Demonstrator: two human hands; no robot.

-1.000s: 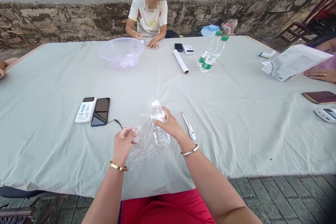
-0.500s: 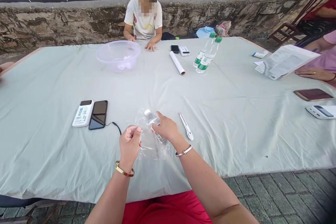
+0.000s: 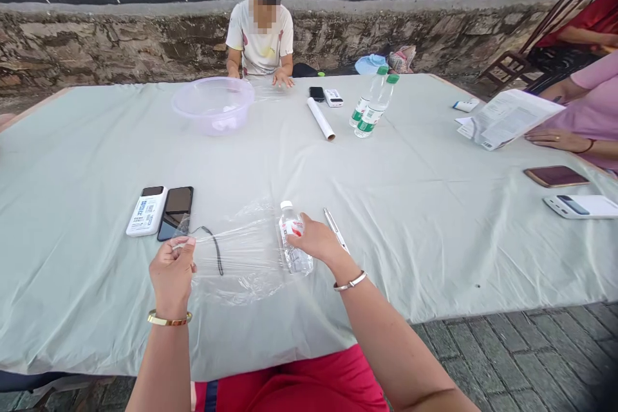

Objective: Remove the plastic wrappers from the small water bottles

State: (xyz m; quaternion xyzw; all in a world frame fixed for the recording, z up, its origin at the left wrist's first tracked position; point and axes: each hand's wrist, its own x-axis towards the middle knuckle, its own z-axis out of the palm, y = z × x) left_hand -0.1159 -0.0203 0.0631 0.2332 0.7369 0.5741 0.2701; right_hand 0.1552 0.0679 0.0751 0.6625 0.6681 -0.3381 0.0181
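My left hand [image 3: 172,270] pinches one end of a sheet of clear plastic film [image 3: 236,251], which stretches rightward over the cloth. At its other end stands or leans a small clear water bottle [image 3: 293,238] with a white cap and a red-and-white label. My right hand [image 3: 316,239] is closed around the bottle, fingers partly hidden behind it. Just right of that hand lies a white pen-like cutter [image 3: 335,230]. Close to my left hand are a black phone [image 3: 176,212] with a strap and a white power bank [image 3: 147,211].
Across the table [image 3: 410,238] a person [image 3: 261,38] sits behind a lilac basin [image 3: 181,106]. A white roll [image 3: 320,119] lies near two green-capped bottles [image 3: 371,117]. At right, another person's hand [image 3: 555,139] is by a folded paper [image 3: 512,112], a phone [image 3: 556,176] and a power bank [image 3: 582,206].
My left hand has moved left, drawing the film out wide from the bottle. The bottle stands more upright in my right hand. The person opposite has spread film beside the basin.
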